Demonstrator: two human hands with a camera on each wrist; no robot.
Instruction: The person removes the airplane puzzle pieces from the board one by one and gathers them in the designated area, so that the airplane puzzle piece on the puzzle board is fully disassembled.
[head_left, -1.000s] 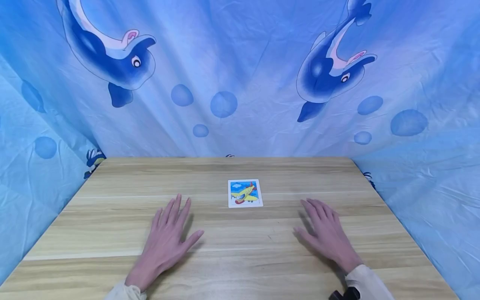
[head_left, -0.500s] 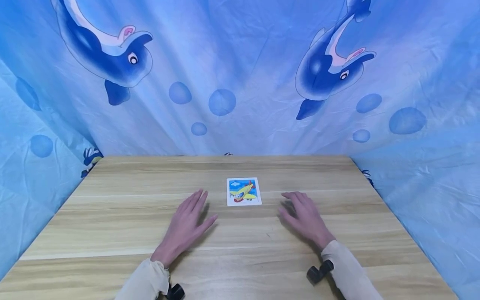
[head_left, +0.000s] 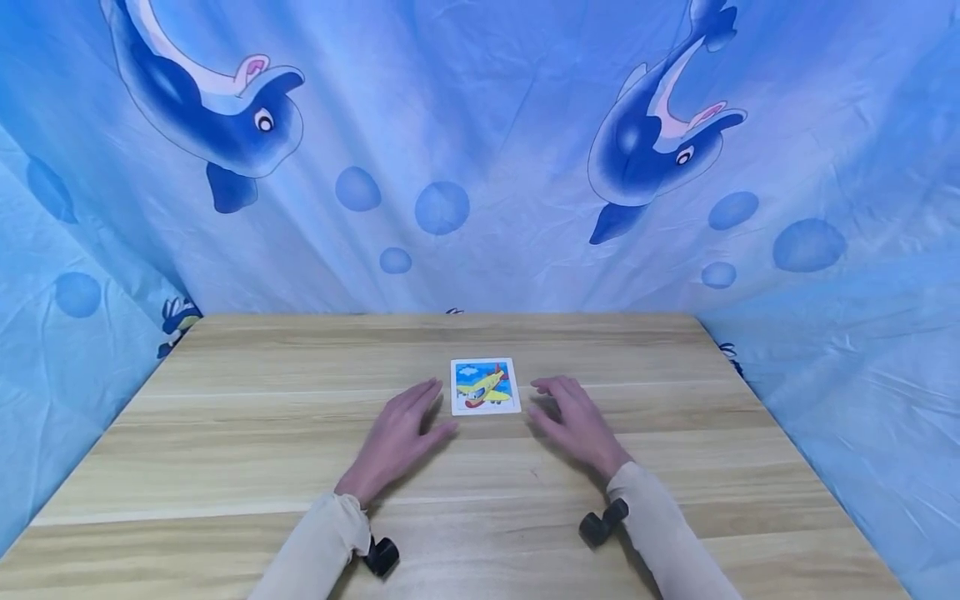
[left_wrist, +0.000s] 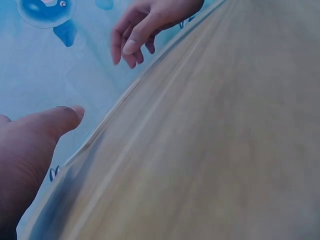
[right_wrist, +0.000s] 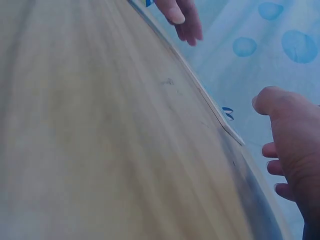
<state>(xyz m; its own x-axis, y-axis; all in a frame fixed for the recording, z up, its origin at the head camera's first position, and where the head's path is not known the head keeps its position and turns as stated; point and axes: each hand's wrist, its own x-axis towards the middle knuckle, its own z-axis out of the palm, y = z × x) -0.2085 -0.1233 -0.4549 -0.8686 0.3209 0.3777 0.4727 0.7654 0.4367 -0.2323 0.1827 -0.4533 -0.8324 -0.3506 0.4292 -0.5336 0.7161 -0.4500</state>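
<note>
A square picture board (head_left: 485,387) with a white border lies flat on the wooden table (head_left: 480,517). It shows a yellow and red cartoon airplane on blue sky. Just left of it, my left hand (head_left: 397,437) hovers low with relaxed fingers, its fingertips close to the board's left edge. On the opposite side my right hand (head_left: 579,423) has its fingers bent loosely, a small gap from the board's right edge. Neither hand holds anything. In the left wrist view, the left thumb (left_wrist: 50,122) faces the right hand (left_wrist: 155,20).
Blue curtains (head_left: 510,242) printed with dolphins and bubbles stand behind the table and along both sides. Black wrist cameras (head_left: 381,557) are strapped at the light sleeves (head_left: 315,542). The table's far edge lies behind the board.
Both hands have moved inward from the sides toward the picture board, left hand rightward and right hand leftward. The board stays in its place on the table.
</note>
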